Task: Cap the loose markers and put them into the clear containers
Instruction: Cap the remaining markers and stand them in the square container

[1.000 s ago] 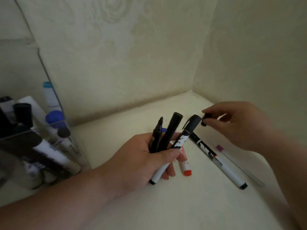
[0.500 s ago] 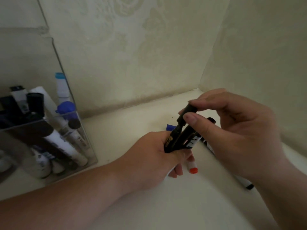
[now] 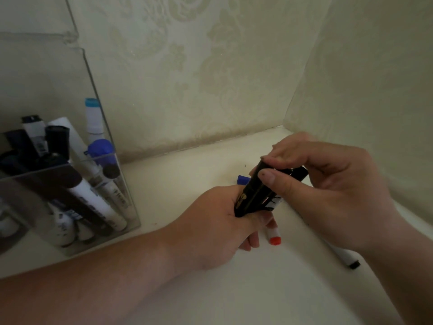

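While the left hand [image 3: 218,221] clamps black markers [image 3: 250,198], the right hand [image 3: 328,195] pinches the cap [image 3: 260,165] at their one o'clock tip; clear container [image 3: 123,184] at nine o'clock.

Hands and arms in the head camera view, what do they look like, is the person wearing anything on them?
Both are bare. The left hand and left forearm show no sleeve, glove, watch or band; the same goes for the right hand and right forearm. No rings show. The right thumbnail is short and unpainted.
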`<state>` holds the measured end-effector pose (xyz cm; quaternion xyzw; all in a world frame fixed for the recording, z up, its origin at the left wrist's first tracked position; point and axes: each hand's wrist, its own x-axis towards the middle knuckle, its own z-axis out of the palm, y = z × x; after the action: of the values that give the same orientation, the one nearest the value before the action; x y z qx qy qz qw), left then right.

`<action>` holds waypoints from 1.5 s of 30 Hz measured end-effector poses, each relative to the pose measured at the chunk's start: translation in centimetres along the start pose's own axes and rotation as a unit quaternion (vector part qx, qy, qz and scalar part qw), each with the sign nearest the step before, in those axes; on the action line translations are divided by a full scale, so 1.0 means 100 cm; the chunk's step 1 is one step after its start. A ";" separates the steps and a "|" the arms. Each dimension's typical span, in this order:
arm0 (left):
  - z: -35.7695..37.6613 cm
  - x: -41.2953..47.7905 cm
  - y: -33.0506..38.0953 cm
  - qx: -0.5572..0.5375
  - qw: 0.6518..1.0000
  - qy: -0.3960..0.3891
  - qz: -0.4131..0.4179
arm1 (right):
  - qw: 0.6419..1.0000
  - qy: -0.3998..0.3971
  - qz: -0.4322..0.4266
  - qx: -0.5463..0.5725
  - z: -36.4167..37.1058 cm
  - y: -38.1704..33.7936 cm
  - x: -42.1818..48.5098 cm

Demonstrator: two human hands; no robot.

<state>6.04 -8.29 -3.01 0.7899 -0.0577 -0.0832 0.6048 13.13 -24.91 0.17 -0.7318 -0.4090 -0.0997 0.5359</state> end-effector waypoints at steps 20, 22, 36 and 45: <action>-0.006 -0.002 0.010 -0.003 0.999 -0.047 -0.009 | 0.991 -0.107 0.083 -0.008 -0.008 -0.006 0.009; -0.009 -0.001 0.008 -0.022 0.997 -0.067 -0.023 | 0.987 -0.122 0.101 0.022 -0.012 -0.005 0.010; -0.020 0.005 0.005 -0.119 0.978 -0.162 -0.056 | 0.954 -0.094 0.208 0.194 -0.020 0.004 0.012; -0.019 0.005 0.002 -0.134 0.977 -0.152 -0.061 | 0.974 -0.009 0.205 0.097 -0.016 -0.001 0.010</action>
<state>6.93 -6.64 -2.34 0.6822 -0.0891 -0.2459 0.6828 14.21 -25.79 1.51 -0.7454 -0.2626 0.0593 0.6099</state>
